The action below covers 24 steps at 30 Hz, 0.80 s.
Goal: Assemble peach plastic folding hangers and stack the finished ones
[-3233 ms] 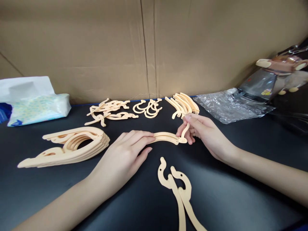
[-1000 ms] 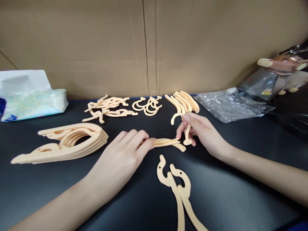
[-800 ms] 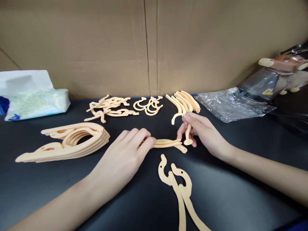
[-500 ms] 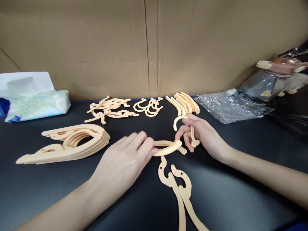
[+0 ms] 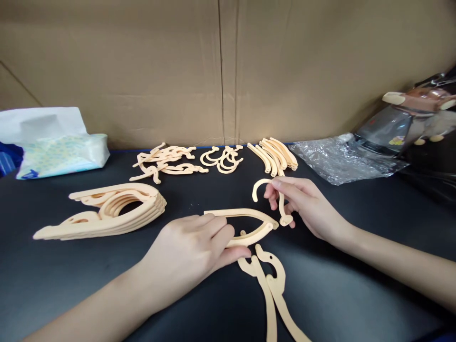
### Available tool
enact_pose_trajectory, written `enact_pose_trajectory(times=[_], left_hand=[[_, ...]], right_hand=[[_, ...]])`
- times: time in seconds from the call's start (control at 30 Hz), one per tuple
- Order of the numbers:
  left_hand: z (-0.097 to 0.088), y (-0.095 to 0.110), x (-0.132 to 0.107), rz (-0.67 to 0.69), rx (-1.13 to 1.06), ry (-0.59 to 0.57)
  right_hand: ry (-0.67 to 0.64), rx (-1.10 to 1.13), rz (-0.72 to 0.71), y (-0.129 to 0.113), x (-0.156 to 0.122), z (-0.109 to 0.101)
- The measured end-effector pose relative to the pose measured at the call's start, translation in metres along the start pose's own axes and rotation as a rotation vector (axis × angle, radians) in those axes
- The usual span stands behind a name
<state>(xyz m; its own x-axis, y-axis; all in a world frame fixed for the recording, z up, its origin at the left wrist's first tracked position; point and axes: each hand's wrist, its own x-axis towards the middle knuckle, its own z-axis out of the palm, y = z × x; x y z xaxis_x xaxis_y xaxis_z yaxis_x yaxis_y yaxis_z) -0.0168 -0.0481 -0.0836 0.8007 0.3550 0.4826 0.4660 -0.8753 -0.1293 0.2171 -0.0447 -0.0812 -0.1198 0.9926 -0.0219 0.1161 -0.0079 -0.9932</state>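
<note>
My left hand (image 5: 194, 251) is closed around two curved beige plastic hanger arms (image 5: 251, 236), whose far ends come together in a point on the right. In my right hand (image 5: 309, 202) a beige hanger hook (image 5: 281, 204) is pinched between thumb and fingers; its curved end points left and its round base hangs down. The hook is just above and right of the arms' tip, a small gap apart. Below them on the black table lie two long jointed hanger pieces (image 5: 278, 280) with curved, holed ends; the left hand partly covers one.
A stack of folded beige hangers (image 5: 117, 223) lies at left. Along the back are jointed pieces (image 5: 171, 154), loose hooks (image 5: 228, 161) and curved arms (image 5: 274, 154). A tissue pack (image 5: 64, 154) is at far left; clear plastic wrap (image 5: 338, 161) and a transparent bottle (image 5: 384, 128) are at right.
The two arms in my left hand have shifted and spread, their right ends now meeting. My left thumb extends further right. The hook in my right hand has moved slightly down and left.
</note>
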Motion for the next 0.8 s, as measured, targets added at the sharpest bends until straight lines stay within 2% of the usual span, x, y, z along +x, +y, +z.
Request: enact_pose_trajectory(times=[0.17,0.4,0.6,0.7,0.8], left_hand=[[-0.0006,0.0035,0.0003,0.046,-0.033,0.033],[0.0001,0.0048,0.0007,0.086,-0.016,-0.013],[0.0010,0.0053,0.0018,-0.025,-0.063,0.026],[-0.0009,0.0054,0.0004,-0.052,0.011,0.080],[-0.0025,0.0050,0.0001,-0.046,0.089,0.059]], right_hand=[[-0.013,-0.002,0.001,0.0012,-0.0004,-0.0009],[-0.060,-0.001,-0.068,0.0025,-0.0003,0.0013],[-0.087,0.030,-0.059,0.0006,-0.0002,0.0014],[-0.108,0.063,-0.055,-0.0006,-0.0013,0.0009],[-0.153,0.099,-0.048,-0.0020,-0.0027,0.0021]])
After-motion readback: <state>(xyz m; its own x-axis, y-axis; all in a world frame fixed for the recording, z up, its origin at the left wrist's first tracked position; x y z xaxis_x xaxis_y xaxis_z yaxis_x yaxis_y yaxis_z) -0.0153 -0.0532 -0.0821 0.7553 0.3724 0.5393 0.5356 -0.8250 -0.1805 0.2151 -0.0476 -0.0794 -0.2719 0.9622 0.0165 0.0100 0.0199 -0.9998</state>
